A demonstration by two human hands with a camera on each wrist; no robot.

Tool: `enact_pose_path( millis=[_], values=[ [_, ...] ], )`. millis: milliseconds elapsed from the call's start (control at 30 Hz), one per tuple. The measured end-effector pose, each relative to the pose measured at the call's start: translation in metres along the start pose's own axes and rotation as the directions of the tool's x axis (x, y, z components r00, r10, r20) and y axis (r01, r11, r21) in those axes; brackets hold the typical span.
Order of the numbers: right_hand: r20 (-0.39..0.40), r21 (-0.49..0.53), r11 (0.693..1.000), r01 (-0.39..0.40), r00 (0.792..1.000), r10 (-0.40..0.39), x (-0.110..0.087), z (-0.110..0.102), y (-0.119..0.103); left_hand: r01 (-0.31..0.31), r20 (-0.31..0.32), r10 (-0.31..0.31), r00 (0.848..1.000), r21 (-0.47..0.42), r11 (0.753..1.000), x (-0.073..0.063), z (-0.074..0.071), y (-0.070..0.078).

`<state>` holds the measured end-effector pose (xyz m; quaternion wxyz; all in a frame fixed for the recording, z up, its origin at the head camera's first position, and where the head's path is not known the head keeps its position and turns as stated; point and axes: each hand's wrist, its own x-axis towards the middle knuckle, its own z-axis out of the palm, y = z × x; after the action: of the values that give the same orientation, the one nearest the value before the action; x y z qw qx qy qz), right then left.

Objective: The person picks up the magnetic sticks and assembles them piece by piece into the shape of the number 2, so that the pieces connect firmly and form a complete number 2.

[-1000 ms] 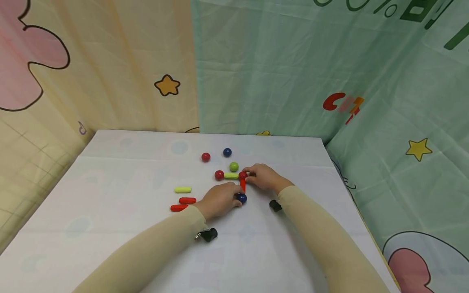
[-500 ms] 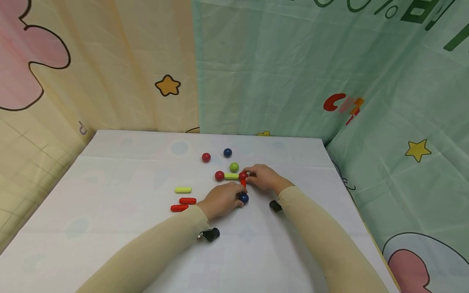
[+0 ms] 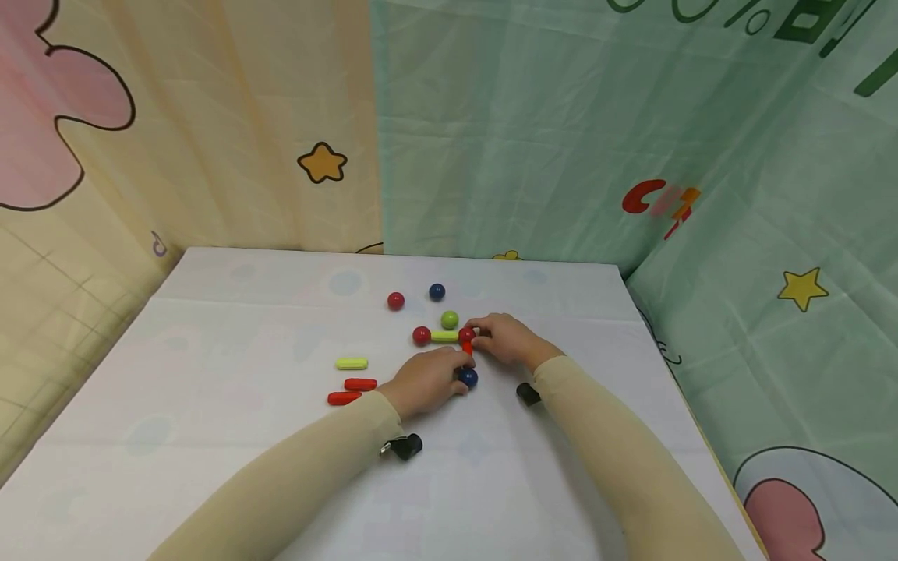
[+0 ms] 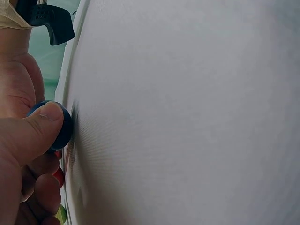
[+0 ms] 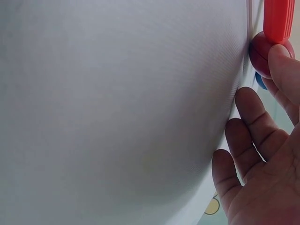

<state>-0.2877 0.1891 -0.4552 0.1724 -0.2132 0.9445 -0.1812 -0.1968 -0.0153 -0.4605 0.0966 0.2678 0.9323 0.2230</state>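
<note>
Red rod [image 5: 279, 19], seemingly steadied from both ends
Left grip [image 3: 426, 382] pinches blue ball [image 3: 468, 378]; right grip [image 3: 508, 340] pinches red ball [image 5: 261, 52].

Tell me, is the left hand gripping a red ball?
No, the left wrist view shows the left hand gripping a blue ball.

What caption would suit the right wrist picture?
Red ball pinched in the right hand's grip, a red stick meeting it.
</note>
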Motion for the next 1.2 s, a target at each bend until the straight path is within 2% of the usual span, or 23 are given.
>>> enact_pose_path(
  millis=[200,400,500,767,967,1200],
  values=[
    [0.005,0.021,1.0,-0.021,1.0,0.021,0.001,-0.001,-0.001,-0.025,-0.003,0.025,1.0,-0.002,1.0,-0.001,-0.004,-0.009],
    [-0.005,0.014,1.0,-0.019,1.0,0.019,0.001,0.0,-0.001,0.008,0.001,-0.008,1.0,-0.042,0.999,-0.006,-0.011,-0.018],
    [-0.007,0.01,1.0,-0.024,1.0,0.024,0.001,0.0,-0.001,0.022,-0.01,-0.022,1.0,-0.034,0.999,-0.01,-0.017,-0.024],
    [0.0,-0.001,0.999,-0.049,0.999,0.049,0.001,0.002,-0.002,0.103,-0.031,-0.102,0.994,0.034,0.994,-0.024,-0.038,-0.051],
    [0.012,0.025,0.997,-0.077,0.997,0.077,0.001,0.003,-0.002,0.117,-0.045,-0.115,0.992,0.069,0.991,-0.037,-0.05,-0.07],
    [0.008,0.036,0.996,-0.082,0.997,0.082,0.002,0.004,-0.001,0.13,-0.05,-0.126,0.991,0.083,0.988,-0.049,-0.058,-0.091]
  ],
)
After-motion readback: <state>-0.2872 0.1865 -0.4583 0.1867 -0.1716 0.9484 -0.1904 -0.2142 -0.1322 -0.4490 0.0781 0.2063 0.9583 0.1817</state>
